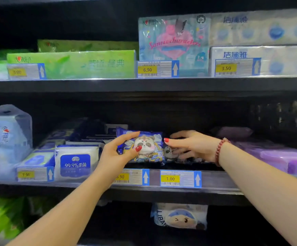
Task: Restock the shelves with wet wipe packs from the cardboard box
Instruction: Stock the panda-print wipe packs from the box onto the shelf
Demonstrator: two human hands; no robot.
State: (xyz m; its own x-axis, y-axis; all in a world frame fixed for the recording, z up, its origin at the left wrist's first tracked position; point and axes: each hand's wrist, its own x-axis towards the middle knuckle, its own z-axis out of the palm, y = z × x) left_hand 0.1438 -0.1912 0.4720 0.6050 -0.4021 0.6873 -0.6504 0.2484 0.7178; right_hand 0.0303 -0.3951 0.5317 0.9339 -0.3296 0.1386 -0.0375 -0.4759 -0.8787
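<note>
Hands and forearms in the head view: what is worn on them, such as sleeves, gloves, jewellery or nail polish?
No sleeves or gloves show; both forearms are bare to the frame edge. The left hand and right hand have glossy red nail polish on the fingers. The right wrist wears a bracelet of round dark-red beads. No rings or watch are visible.

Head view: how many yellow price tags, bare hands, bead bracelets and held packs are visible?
Yellow price tags on shelf edges: 6
Bare hands: 2, left hand and right hand
Red bead bracelet: 1
Blue panda-print wet wipe pack in the left hand: 1
Total: 10
</note>
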